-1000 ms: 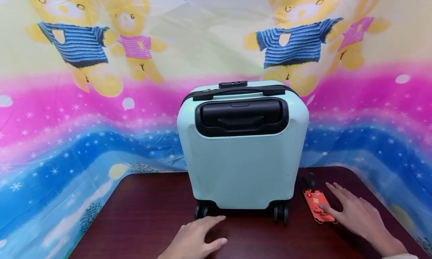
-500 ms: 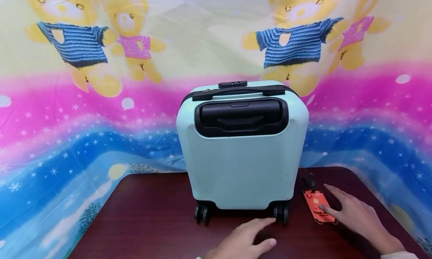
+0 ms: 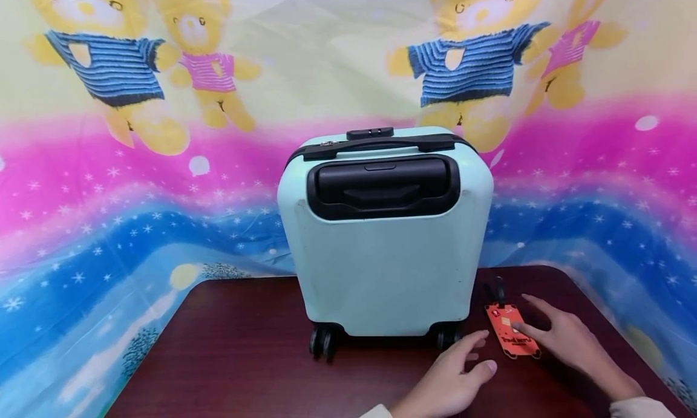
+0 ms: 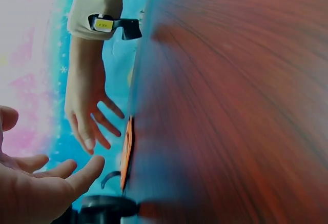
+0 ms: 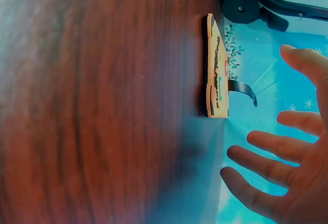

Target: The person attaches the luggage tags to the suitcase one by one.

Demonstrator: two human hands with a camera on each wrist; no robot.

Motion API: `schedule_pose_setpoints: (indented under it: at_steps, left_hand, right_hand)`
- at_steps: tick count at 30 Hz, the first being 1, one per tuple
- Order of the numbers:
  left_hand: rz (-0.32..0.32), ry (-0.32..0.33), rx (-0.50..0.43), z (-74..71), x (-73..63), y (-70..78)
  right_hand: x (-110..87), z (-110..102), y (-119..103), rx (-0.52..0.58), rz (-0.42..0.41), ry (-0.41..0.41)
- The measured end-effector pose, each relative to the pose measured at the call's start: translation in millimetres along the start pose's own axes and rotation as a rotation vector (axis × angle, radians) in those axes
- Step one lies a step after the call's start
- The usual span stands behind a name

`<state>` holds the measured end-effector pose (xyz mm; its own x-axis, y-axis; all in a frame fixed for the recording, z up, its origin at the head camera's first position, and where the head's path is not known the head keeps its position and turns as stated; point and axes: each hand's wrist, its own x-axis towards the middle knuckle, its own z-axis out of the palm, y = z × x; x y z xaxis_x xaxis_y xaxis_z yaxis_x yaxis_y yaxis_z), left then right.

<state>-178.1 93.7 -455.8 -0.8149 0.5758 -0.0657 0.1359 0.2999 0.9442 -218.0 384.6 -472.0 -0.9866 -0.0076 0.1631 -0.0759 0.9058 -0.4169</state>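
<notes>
An orange luggage tag (image 3: 509, 339) with a black strap lies flat on the dark wooden table, right of a mint-green suitcase (image 3: 386, 267). My right hand (image 3: 569, 339) hovers beside and over the tag's right side, fingers spread. In the right wrist view a gap shows between its fingers and the tag (image 5: 218, 70). Left of the tag, my left hand (image 3: 449, 375) reaches in front of the suitcase's right wheel, fingers loosely extended and holding nothing. The left wrist view shows the tag (image 4: 126, 152) edge-on beyond the left hand (image 4: 46, 188).
Upright on the table (image 3: 229, 345), the suitcase has black wheels (image 3: 322, 340), a black top handle (image 3: 381, 144) and a recessed pull handle (image 3: 383, 185). A bear-print cloth (image 3: 327, 55) hangs behind and around the table.
My left hand has moved right along the front of the suitcase, toward the tag. The right hand stays near the tag with little change. The head view has shifted slightly.
</notes>
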Motion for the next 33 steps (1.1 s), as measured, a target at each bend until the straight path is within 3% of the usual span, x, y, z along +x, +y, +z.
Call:
schedule_pose_setpoints:
  at_steps: [5, 9, 13, 19, 25, 33]
  left_hand:
    - [-0.017, 0.049, -0.058, 16.1, 14.5, 5.8]
    - [-0.079, 0.092, -0.169, 29.0, 28.1, 9.5]
    - [-0.134, 0.2, -0.332, 41.4, 42.6, 13.2]
    - [-0.158, 0.344, -0.523, 49.4, 63.7, 18.7]
    - [-0.209, 0.409, -0.589, 52.0, 78.6, 17.7]
    - [-0.21, 0.469, -0.667, 58.0, 91.7, 12.4]
  right_hand:
    - [2.4, 1, 4, 0.052, -0.002, 0.003]
    - [3.9, 0, 5, 0.082, 0.015, -0.018]
    - [5.4, -1, 7, 0.103, 0.024, -0.04]
    - [10.4, -1, 8, 0.174, 0.066, -0.112]
    - [16.5, -3, 7, 0.254, 0.134, -0.174]
    - [21.6, -4, 12, 0.324, 0.203, -0.227]
